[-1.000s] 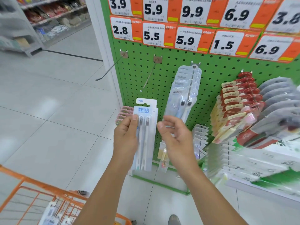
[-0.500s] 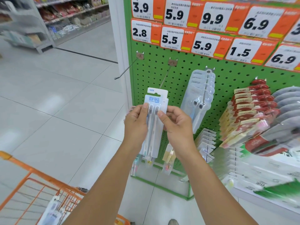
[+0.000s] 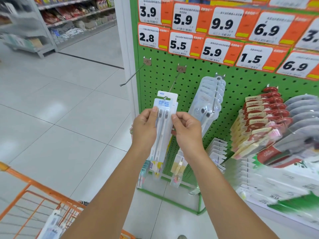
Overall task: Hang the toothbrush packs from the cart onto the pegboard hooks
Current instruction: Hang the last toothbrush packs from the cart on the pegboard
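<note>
Toothbrush pack [image 3: 164,118], a light, thin and probably bendy blister card, sits pinched at its two side edges between my left hand [image 3: 144,128] and right hand [image 3: 187,130], its hang hole at the bare hook's [image 3: 172,83] tip, so I judge edge grips best.

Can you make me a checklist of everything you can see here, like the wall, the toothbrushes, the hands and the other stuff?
Surface: green pegboard, price tags on top.
Job's things: toothbrush pack held up with its hang hole at the tip of a hook; more packs in the orange cart.
Clutter: other packs hanging to the right.
Grippers: left hand and right hand both pinch the pack.
Cables: nothing seen.
Surroundings: tiled floor, shelves far off.
</note>
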